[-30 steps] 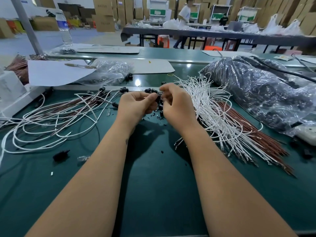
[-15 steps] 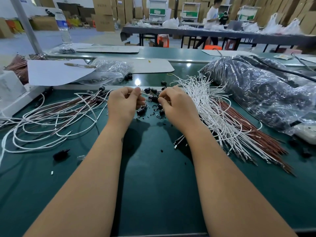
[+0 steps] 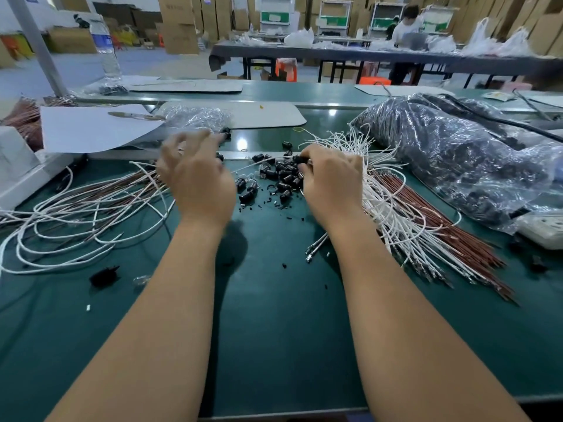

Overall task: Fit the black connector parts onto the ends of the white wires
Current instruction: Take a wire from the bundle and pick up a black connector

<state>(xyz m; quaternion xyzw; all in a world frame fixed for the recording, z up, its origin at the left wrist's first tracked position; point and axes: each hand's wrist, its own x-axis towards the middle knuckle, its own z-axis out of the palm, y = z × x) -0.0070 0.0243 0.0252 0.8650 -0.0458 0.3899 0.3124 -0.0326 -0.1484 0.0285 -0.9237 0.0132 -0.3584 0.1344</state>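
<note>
A loose heap of small black connector parts lies on the green table between my hands. My right hand rests at the heap's right edge, its fingertips pinching one black connector. Behind and under that hand fans a bundle of white wires. My left hand hovers left of the heap, blurred, with its fingers spread and loose. A thin white wire runs from beneath it toward the heap. Further left, looped white wires with black ends lie in a pile.
Brown wires lie beside the white bundle. A large clear bag of black parts fills the right side, with a white power strip below it. A white paper sheet, a small bag and a white box sit at the back left.
My hands have parted. The left hand swung left and up toward the looped wires and spread its fingers. The right hand moved right to the connector heap and pinches a connector.
</note>
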